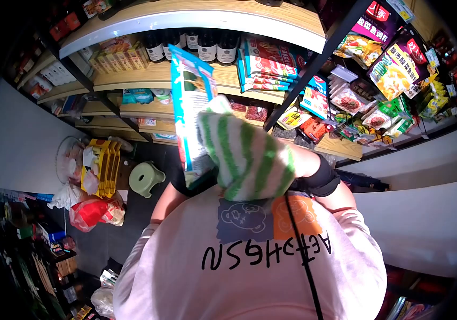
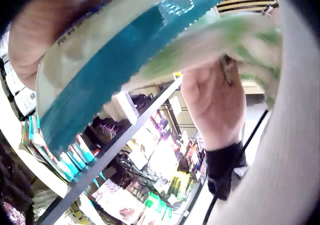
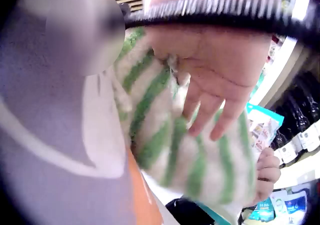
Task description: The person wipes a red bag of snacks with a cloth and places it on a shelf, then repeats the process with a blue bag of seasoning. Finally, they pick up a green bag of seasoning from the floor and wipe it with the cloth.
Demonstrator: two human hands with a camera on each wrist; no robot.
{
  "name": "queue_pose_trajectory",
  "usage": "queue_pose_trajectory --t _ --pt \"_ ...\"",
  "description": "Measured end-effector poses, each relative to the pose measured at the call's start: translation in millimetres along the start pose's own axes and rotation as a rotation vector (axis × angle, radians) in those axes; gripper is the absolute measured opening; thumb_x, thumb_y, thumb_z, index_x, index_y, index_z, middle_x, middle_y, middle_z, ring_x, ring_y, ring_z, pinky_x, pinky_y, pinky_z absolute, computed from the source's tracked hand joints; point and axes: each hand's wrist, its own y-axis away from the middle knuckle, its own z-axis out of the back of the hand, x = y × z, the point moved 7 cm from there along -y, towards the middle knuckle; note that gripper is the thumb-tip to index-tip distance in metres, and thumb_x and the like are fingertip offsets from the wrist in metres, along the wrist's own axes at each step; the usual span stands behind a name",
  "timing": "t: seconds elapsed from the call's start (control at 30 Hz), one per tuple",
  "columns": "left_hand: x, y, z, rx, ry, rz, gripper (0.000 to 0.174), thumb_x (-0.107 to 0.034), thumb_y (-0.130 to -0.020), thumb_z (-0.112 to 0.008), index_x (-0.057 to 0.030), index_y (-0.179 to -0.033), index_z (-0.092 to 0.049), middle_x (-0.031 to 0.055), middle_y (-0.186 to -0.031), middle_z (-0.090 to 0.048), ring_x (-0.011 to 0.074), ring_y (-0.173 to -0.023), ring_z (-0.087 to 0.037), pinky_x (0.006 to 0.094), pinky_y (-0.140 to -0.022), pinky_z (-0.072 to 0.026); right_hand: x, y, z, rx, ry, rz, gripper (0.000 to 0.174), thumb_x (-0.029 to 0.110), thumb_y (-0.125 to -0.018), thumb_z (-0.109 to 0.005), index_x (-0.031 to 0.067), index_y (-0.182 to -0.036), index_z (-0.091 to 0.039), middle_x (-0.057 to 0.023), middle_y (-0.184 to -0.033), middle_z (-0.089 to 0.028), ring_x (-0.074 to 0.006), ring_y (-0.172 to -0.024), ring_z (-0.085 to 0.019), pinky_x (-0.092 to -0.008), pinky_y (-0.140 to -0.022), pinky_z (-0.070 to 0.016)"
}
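A blue-and-white printed food packet (image 1: 188, 101) stands upright in front of the shelves, in my left hand (image 2: 37, 39). That hand's fingers curl at the packet's edge in the right wrist view; in the head view the packet hides the hand. A green-and-white striped towel (image 1: 250, 154) drapes over my right hand (image 3: 212, 59) and overlaps the packet's side. Bunched cloth passes by the right thumb, while the other fingers reach down along the towel. From the head, most of the right hand is under the cloth.
Shelves ahead carry dark bottles (image 1: 207, 45) and a stack of red-and-blue packets (image 1: 268, 61). Seasoning pouches (image 1: 399, 66) hang at the right. On the floor at left are a green stool (image 1: 147, 177), a yellow crate (image 1: 100, 165) and a red bag (image 1: 87, 213). A black cable (image 1: 303, 256) runs down the shirt.
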Motion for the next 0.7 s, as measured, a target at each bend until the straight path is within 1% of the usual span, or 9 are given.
queue_pose_trajectory --t 0.17,0.23,0.3,0.37,0.4,0.53,0.6,0.67,0.7 --pt "-31.8 9.6 -6.3 0.027 0.053 -0.058 0.046 -0.032 -0.094 -0.049 -0.0003 -0.127 -0.043 0.0139 -0.108 -0.057 0.0232 -0.092 -0.059 0.0344 -0.081 -0.0498 -56.2 88.5 74.3 -0.134 -0.026 -0.034 0.067 0.027 -0.089 -0.06 0.0032 -0.143 -0.029 -0.0078 -0.139 -0.04 -0.0182 -0.127 -0.037 -0.0324 -0.104 -0.0337" --pt "-39.0 11.7 -13.9 0.175 0.094 -0.054 0.052 -0.036 -0.091 -0.053 0.0 -0.127 -0.042 0.0157 -0.106 -0.056 0.025 -0.088 -0.058 0.034 -0.078 -0.0503 -55.3 127.1 90.0 -0.296 -0.085 -0.035 0.066 0.027 -0.088 -0.06 0.0039 -0.142 -0.029 -0.0077 -0.14 -0.039 -0.0191 -0.128 -0.037 -0.033 -0.105 -0.0338" --pt "-39.1 3.6 20.7 0.459 0.008 -0.034 0.071 -0.05 -0.085 -0.054 0.0015 -0.13 -0.039 0.0225 -0.115 -0.053 0.0288 -0.1 -0.056 0.0336 -0.083 -0.049 -45.8 158.8 109.3 -0.542 -0.176 0.093 0.066 0.027 -0.088 -0.06 0.0045 -0.142 -0.03 -0.0077 -0.141 -0.038 -0.02 -0.128 -0.037 -0.0337 -0.105 -0.0338" --pt "-37.2 -2.1 62.4 0.136 -0.195 -0.042 0.079 -0.056 -0.083 -0.052 0.0025 -0.133 -0.035 0.0266 -0.124 -0.049 0.0314 -0.11 -0.054 0.0353 -0.09 -0.0469 -26.5 179.2 132.5 -0.779 -0.276 0.319 0.065 0.027 -0.088 -0.061 0.0052 -0.142 -0.031 -0.0077 -0.142 -0.038 -0.0209 -0.128 -0.037 -0.0344 -0.105 -0.0339" --pt "-38.4 -4.3 87.1 0.259 -0.264 -0.028 0.069 -0.048 -0.089 -0.047 0.002 -0.135 -0.034 0.027 -0.132 -0.044 0.0327 -0.118 -0.05 0.0391 -0.097 -0.0435 -13.3 184.3 142.9 -0.86 -0.312 0.447 0.065 0.027 -0.088 -0.061 0.0055 -0.142 -0.031 -0.0076 -0.142 -0.037 -0.0214 -0.128 -0.037 -0.0347 -0.105 -0.0339" --pt "-47.8 -1.6 134.8 -0.03 -0.334 0.034 0.035 -0.025 -0.096 -0.038 0.0 -0.12 -0.046 0.0235 -0.115 -0.058 0.0274 -0.087 -0.064 0.0323 -0.069 -0.0547 68.1 155.1 155.6 -0.927 -0.268 0.868 0.064 0.026 -0.087 -0.061 0.0069 -0.142 -0.032 -0.0076 -0.144 -0.036 -0.0232 -0.129 -0.037 -0.036 -0.105 -0.0341" --pt "-53.3 4.3 124.6 -0.098 -0.455 -0.022 0.03 -0.026 -0.099 -0.037 -0.0018 -0.112 -0.05 0.0161 -0.105 -0.063 0.0213 -0.08 -0.064 0.0314 -0.063 -0.053 120.3 113.2 144.1 -0.863 -0.096 0.976 0.063 0.026 -0.087 -0.062 0.0104 -0.142 -0.034 -0.0066 -0.145 -0.034 -0.0246 -0.129 -0.038 -0.0373 -0.105 -0.0344" --pt "-55.0 0.3 126.1 -0.24 -0.59 -0.116 0.038 -0.034 -0.101 -0.036 -0.0013 -0.113 -0.051 0.0111 -0.101 -0.062 0.0173 -0.084 -0.063 0.0302 -0.072 -0.0517 181.2 79.3 130.1 -1.013 0.69 0.967 0.063 0.023 -0.084 -0.063 0.0091 -0.14 -0.037 -0.0118 -0.145 -0.034 -0.0281 -0.13 -0.036 -0.0378 -0.105 -0.0339" --pt "-56.4 0.2 119.7 -0.232 -0.629 -0.177 0.04 -0.036 -0.101 -0.036 -0.0006 -0.115 -0.05 0.0107 -0.1 -0.063 0.0175 -0.084 -0.064 0.0304 -0.074 -0.0525 203.0 56.2 121.4 -1.147 1.379 0.821 0.063 0.021 -0.082 -0.065 0.0047 -0.138 -0.04 -0.018 -0.143 -0.036 -0.0306 -0.132 -0.035 -0.0374 -0.105 -0.033"
